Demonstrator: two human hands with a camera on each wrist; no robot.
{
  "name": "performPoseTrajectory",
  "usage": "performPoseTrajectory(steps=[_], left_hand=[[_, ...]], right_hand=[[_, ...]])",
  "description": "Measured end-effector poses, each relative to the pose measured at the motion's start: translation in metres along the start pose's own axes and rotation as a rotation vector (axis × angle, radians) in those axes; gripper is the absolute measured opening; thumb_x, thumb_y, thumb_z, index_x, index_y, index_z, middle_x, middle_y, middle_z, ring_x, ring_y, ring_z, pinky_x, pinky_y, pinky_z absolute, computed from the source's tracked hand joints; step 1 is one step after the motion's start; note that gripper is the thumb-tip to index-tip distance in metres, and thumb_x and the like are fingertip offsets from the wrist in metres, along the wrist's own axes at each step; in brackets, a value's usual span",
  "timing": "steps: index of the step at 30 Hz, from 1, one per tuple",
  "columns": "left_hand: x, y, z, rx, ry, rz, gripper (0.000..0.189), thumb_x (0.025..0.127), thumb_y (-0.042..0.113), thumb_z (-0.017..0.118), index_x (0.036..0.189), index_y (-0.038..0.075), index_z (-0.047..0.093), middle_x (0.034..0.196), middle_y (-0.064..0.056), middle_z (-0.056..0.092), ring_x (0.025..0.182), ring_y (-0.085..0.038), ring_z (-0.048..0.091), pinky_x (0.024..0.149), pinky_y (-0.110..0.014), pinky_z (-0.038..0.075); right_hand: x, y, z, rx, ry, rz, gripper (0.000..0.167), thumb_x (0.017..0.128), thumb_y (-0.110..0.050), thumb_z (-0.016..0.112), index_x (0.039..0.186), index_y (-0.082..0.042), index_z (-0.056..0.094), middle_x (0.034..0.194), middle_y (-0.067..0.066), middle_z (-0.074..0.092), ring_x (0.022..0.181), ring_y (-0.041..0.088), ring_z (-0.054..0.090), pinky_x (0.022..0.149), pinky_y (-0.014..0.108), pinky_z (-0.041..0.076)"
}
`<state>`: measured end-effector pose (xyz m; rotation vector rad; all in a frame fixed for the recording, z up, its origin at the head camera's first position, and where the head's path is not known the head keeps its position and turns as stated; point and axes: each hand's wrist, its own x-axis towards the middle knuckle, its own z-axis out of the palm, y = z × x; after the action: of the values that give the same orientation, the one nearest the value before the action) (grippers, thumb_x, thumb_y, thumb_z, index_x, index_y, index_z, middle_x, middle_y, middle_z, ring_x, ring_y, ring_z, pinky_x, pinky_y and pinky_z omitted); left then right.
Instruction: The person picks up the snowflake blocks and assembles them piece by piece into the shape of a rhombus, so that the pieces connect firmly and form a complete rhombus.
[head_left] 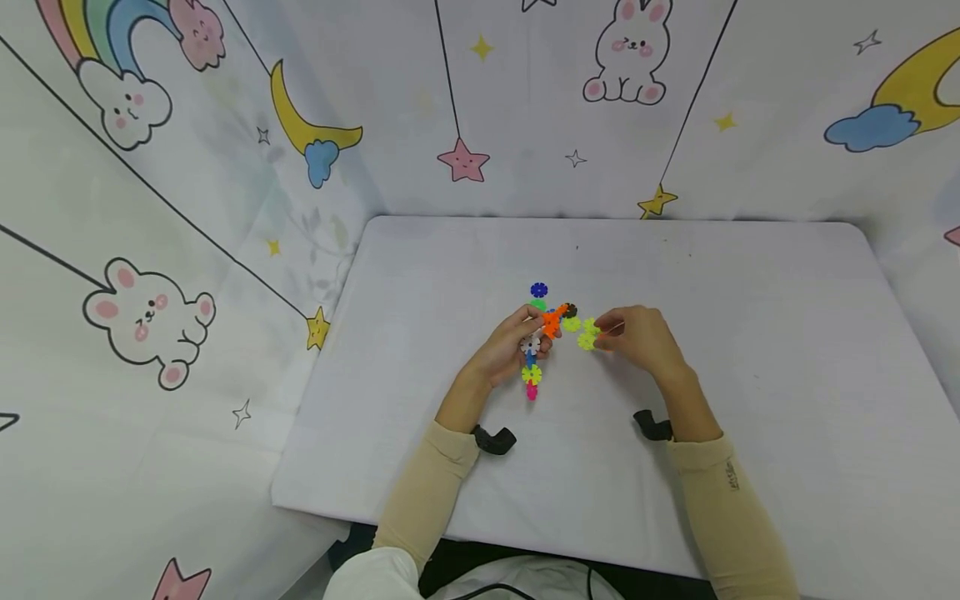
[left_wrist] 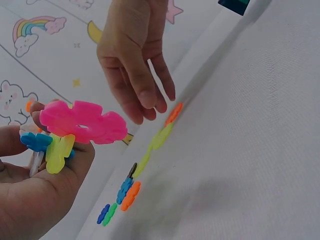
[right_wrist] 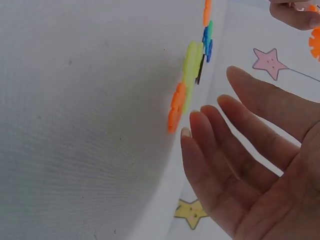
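Observation:
My left hand grips a small chain of joined plastic snowflake discs. At its lower end are a pink disc and a yellow one, followed by a blue and a white disc; an orange disc shows by the fingertips. My right hand hovers beside several loose yellow-green discs, its fingers apart and loosely bent with nothing between them. Below those fingers lies a loose orange disc, hidden behind the hand in the head view.
Farther left along the row of loose discs are a black one, a dark blue one and a green one. They lie on a white-covered table. Cartoon-printed cloth hangs behind and at the sides.

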<state>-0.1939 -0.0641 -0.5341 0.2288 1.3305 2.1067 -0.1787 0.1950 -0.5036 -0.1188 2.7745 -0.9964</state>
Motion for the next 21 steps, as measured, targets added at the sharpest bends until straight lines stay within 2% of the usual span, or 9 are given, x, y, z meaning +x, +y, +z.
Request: performPoseTrajectory(steps=[3, 9, 15, 18, 21], left_hand=[[0.000, 0.000, 0.000, -0.010, 0.009, -0.008, 0.010, 0.114, 0.020, 0.043, 0.110, 0.014, 0.050, 0.114, -0.023, 0.058, 0.077, -0.017, 0.055, 0.076, -0.027, 0.053], [0.000, 0.000, 0.001, -0.013, 0.040, -0.020, 0.008, 0.113, 0.020, 0.043, 0.113, 0.015, 0.049, 0.114, -0.024, 0.060, 0.075, -0.016, 0.054, 0.072, -0.030, 0.045], [0.000, 0.000, 0.001, -0.030, 0.037, -0.013, 0.008, 0.114, 0.019, 0.043, 0.113, 0.014, 0.049, 0.114, -0.023, 0.062, 0.074, -0.016, 0.055, 0.072, -0.029, 0.047], [0.000, 0.000, 0.000, -0.050, 0.024, -0.015, 0.011, 0.114, 0.018, 0.042, 0.119, 0.014, 0.050, 0.115, -0.023, 0.063, 0.075, -0.016, 0.056, 0.072, -0.028, 0.050], [0.000, 0.000, 0.000, -0.054, 0.012, -0.016, 0.022, 0.114, 0.016, 0.041, 0.132, 0.012, 0.052, 0.113, -0.019, 0.063, 0.075, -0.015, 0.057, 0.073, -0.027, 0.052]], right_hand=[[-0.001, 0.002, -0.001, -0.023, -0.016, 0.029, 0.034, 0.088, -0.014, 0.083, 0.119, -0.002, 0.075, 0.112, 0.018, 0.075, 0.104, 0.034, 0.068, 0.086, 0.049, 0.056], [-0.003, 0.003, -0.002, -0.049, -0.027, 0.059, 0.033, 0.087, -0.014, 0.083, 0.116, 0.000, 0.075, 0.110, 0.018, 0.074, 0.101, 0.034, 0.067, 0.083, 0.048, 0.055], [-0.001, 0.007, -0.002, -0.054, -0.046, 0.083, 0.030, 0.088, -0.013, 0.081, 0.115, 0.000, 0.075, 0.110, 0.017, 0.074, 0.098, 0.034, 0.068, 0.082, 0.048, 0.055], [0.001, 0.010, 0.000, -0.060, -0.039, 0.082, 0.028, 0.088, -0.012, 0.080, 0.114, -0.001, 0.076, 0.109, 0.017, 0.074, 0.098, 0.034, 0.068, 0.082, 0.048, 0.055], [0.002, 0.013, 0.001, -0.062, -0.028, 0.085, 0.027, 0.088, -0.011, 0.080, 0.113, -0.001, 0.076, 0.108, 0.017, 0.074, 0.099, 0.034, 0.067, 0.083, 0.048, 0.055]])
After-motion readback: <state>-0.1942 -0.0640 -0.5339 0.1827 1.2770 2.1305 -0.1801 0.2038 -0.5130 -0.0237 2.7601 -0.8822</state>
